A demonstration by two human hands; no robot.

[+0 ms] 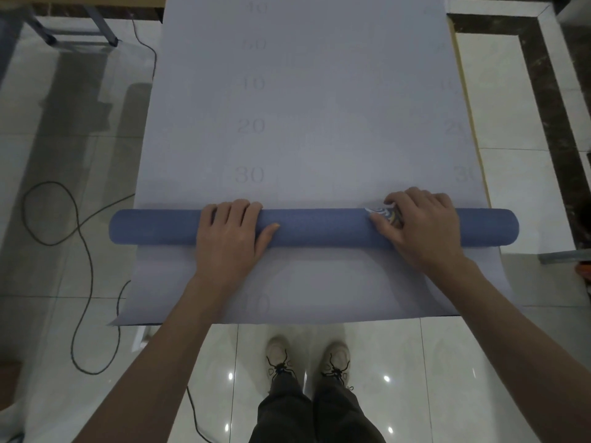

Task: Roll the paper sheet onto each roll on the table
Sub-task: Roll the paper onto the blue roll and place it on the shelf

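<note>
Roll (319,228): blue, lying crosswise from 9 to 3 o'clock on the pale sheet (319,107), near its 6 o'clock edge | My left hand (230,231): palm down on the roll, fingers laid over its top, clasping nothing | My right hand (422,225): toward 3 o'clock, fingers curled round a small patterned piece (383,214) held against the roll.

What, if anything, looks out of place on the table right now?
A small swirl-patterned scrap sits on the blue roll, pinched by the right hand; it matches nothing else here. What it is, I cannot tell.
</note>
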